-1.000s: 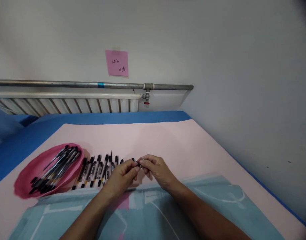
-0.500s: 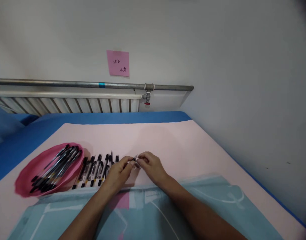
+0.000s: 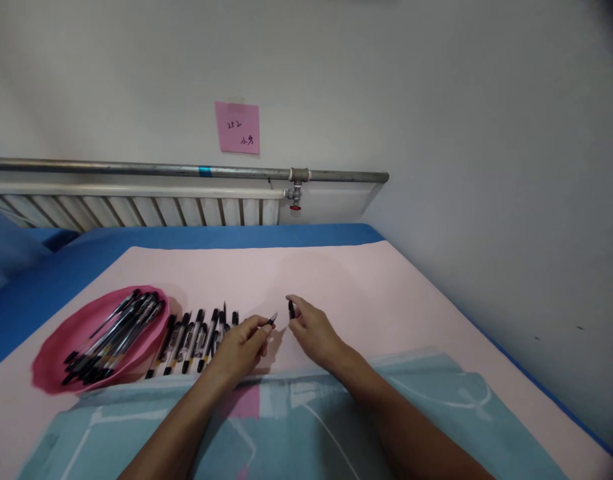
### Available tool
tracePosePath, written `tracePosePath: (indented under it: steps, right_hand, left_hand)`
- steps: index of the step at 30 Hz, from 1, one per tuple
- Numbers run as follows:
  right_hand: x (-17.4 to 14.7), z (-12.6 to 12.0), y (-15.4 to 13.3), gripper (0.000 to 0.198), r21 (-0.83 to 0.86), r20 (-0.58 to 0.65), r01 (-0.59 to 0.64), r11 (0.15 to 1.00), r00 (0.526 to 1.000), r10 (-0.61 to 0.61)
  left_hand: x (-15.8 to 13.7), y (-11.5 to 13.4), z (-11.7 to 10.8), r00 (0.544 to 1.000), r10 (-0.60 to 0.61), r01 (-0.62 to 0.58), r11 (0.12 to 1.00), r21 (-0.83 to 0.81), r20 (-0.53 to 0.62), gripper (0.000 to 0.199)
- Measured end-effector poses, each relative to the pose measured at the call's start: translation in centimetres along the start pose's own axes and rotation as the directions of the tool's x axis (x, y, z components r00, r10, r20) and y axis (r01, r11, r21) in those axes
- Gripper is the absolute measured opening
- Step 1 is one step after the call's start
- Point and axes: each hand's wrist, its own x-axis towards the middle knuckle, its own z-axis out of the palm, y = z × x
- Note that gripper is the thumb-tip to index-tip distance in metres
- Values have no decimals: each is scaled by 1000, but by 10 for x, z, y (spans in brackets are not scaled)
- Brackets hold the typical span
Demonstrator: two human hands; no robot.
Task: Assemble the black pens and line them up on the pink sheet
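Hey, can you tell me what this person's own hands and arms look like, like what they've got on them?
The left hand and right hand are ungloved, with no ring that I can make out. The left forearm and right forearm show no sleeve, watch or bracelet as far as the picture reaches.

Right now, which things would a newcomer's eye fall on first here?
Probably the bright pink bowl, heaped with pens, at the picture's left. Next, near the middle, the left hand holds a pointed pen part and the right hand a small black piece. A pink note is on the wall above.
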Motion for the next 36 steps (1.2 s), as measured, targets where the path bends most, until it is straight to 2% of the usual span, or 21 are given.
tracePosePath:
  steps: [1, 2, 4, 6, 7, 9, 18, 23, 27, 31, 36]
  right_hand:
    - [0, -2, -1, 42, 181, 3, -64, 981, 998, 64]
    - [0, -3, -2, 43, 358, 21, -124, 925, 992, 125]
    - [0, -5, -7, 40, 642, 38, -183, 745, 978, 207]
    - [0, -6, -11, 36, 801, 8, -157, 577, 968, 253]
    - [0, -6, -13, 35, 842, -7, -140, 520, 963, 270]
    - [-1, -6, -16, 34, 874, -8, -134, 468, 957, 290]
    - [-4, -1, -20, 30, 824, 48, -178, 538, 968, 247]
    - [-4, -2, -19, 29, 825, 49, -182, 535, 966, 253]
    - [-5, -1, -14, 29, 774, 150, -230, 590, 972, 183]
    - [-8, 4, -11, 26, 724, 209, -236, 647, 970, 120]
    - [-9, 7, -8, 23, 683, 226, -233, 693, 969, 104]
  left_hand:
    - [0, 0, 0, 1000, 3, -3, 1000, 5, 0, 32]
    - [0, -1, 0, 1000, 9, -9, 1000, 12, -1, 32]
    - [0, -1, 1, 1000, 20, -20, 999, 29, -1, 31]
    - [-1, -1, 1, 1000, 26, -26, 999, 40, 3, 30]
    - [-1, -1, 2, 1000, 26, -26, 999, 46, 7, 30]
    - [-1, -1, 2, 1000, 25, -25, 998, 58, 13, 30]
    - [-2, 3, 2, 998, 46, -51, 983, 175, 33, 28]
    - [-4, 4, 2, 998, 50, -55, 976, 210, 30, 27]
    - [-5, 6, 2, 997, 67, -73, 969, 237, 34, 28]
    - [-5, 7, 3, 996, 72, -83, 977, 198, 60, 29]
    - [-4, 3, 4, 993, 58, -69, 991, 113, 101, 35]
